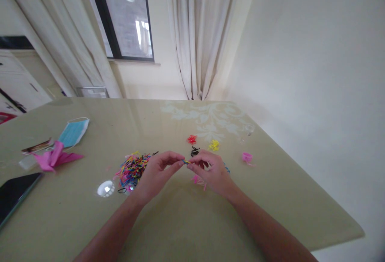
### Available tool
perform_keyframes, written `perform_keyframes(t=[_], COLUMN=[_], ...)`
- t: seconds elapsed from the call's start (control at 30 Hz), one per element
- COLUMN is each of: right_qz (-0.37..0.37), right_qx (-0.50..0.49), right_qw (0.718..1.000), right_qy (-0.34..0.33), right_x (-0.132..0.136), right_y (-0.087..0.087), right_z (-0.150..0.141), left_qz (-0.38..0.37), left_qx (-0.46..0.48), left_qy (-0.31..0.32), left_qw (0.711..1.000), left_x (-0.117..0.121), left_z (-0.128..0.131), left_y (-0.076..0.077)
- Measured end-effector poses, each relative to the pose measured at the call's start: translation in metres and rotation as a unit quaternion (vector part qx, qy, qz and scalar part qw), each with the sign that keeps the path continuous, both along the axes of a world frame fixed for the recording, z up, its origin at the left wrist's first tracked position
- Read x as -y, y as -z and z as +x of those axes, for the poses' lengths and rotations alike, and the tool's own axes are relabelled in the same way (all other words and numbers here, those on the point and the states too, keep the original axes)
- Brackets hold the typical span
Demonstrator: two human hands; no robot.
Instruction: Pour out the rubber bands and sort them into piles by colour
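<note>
My left hand (158, 172) and my right hand (210, 172) meet fingertip to fingertip above the table (186, 222). Both pinch a small rubber band (187, 162) stretched between them. A mixed heap of coloured rubber bands (132, 170) lies just left of my left hand. Beyond my hands sit small sorted clusters: red (191, 139), black (195, 151) and yellow (214, 145). Some pink bands (197, 180) lie under my right hand, and a few blue ones (226, 168) peek out at its right.
A pink band cluster (247, 157) lies at the right. A blue face mask (73, 132), a pink folded paper shape (54, 157) and a dark phone or tablet (15, 194) lie at the left. Curtains and a window stand behind the table.
</note>
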State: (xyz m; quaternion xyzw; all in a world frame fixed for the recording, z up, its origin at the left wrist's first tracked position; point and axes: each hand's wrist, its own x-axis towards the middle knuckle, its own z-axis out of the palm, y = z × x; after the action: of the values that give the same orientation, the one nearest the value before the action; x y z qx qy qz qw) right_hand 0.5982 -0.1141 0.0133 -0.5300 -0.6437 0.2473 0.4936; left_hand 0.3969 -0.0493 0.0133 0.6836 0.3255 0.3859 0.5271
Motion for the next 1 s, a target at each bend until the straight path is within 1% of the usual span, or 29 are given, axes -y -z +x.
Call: perform_keyframes(t=[0.13, 0.27, 0.33, 0.4, 0.43, 0.47, 0.5, 0.57, 0.6, 0.63, 0.67, 0.7, 0.73, 0.8, 0.83, 0.87, 0.9, 1.0], right_qz=[0.016, 0.023, 0.03, 0.033, 0.035, 0.037, 0.042, 0.056, 0.064, 0.072, 0.08, 0.087, 0.093, 0.105, 0.11, 0.114, 0.117, 0.118], right_qx=[0.003, 0.004, -0.008, -0.027, -0.037, -0.046, -0.054, -0.066, -0.07, -0.073, -0.072, -0.069, -0.064, -0.044, -0.031, -0.018, -0.007, 0.011], right_qw=[1.0, 1.0, 0.999, 0.999, 0.999, 0.998, 0.998, 0.996, 0.995, 0.995, 0.994, 0.994, 0.994, 0.993, 0.993, 0.993, 0.993, 0.993], right_qy=[0.003, 0.011, 0.018, 0.021, 0.019, 0.017, 0.013, 0.006, 0.002, -0.001, -0.004, -0.007, -0.008, -0.009, -0.009, -0.008, -0.009, -0.017], right_x=[0.0, 0.0, 0.0, 0.001, 0.001, 0.001, 0.002, 0.002, 0.003, 0.003, 0.004, 0.004, 0.005, 0.006, 0.007, 0.007, 0.008, 0.009], right_y=[-0.003, -0.005, -0.006, -0.007, -0.008, -0.008, -0.008, -0.009, -0.009, -0.009, -0.009, -0.009, -0.01, -0.011, -0.012, -0.012, -0.013, -0.013], right_z=[0.004, 0.006, 0.007, 0.008, 0.008, 0.009, 0.01, 0.011, 0.011, 0.011, 0.012, 0.012, 0.012, 0.011, 0.01, 0.01, 0.009, 0.007], left_qz=[0.007, 0.028, 0.046, 0.092, 0.126, 0.166, 0.203, 0.253, 0.268, 0.278, 0.284, 0.284, 0.277, 0.241, 0.219, 0.199, 0.183, 0.157], left_qx=[-0.002, -0.025, -0.05, -0.107, -0.152, -0.204, -0.258, -0.343, -0.363, -0.363, -0.342, -0.306, -0.259, -0.158, -0.115, -0.083, -0.061, -0.038], left_qy=[-0.002, -0.004, -0.014, -0.047, -0.071, -0.098, -0.12, -0.148, -0.16, -0.171, -0.177, -0.172, -0.152, -0.077, -0.046, -0.028, -0.024, -0.028], left_qw=[1.0, 0.999, 0.998, 0.989, 0.978, 0.96, 0.937, 0.892, 0.878, 0.873, 0.878, 0.892, 0.913, 0.954, 0.968, 0.976, 0.981, 0.986], left_x=[0.002, 0.001, -0.003, -0.01, -0.015, -0.019, -0.023, -0.029, -0.03, -0.03, -0.028, -0.025, -0.02, -0.01, -0.004, 0.001, 0.005, 0.011], left_z=[0.0, -0.001, -0.006, -0.013, -0.018, -0.022, -0.026, -0.031, -0.032, -0.031, -0.03, -0.027, -0.023, -0.015, -0.011, -0.008, -0.005, -0.001], left_y=[0.0, 0.002, 0.003, 0.005, 0.006, 0.008, 0.009, 0.012, 0.013, 0.014, 0.013, 0.012, 0.01, 0.004, 0.002, 0.0, -0.002, -0.004])
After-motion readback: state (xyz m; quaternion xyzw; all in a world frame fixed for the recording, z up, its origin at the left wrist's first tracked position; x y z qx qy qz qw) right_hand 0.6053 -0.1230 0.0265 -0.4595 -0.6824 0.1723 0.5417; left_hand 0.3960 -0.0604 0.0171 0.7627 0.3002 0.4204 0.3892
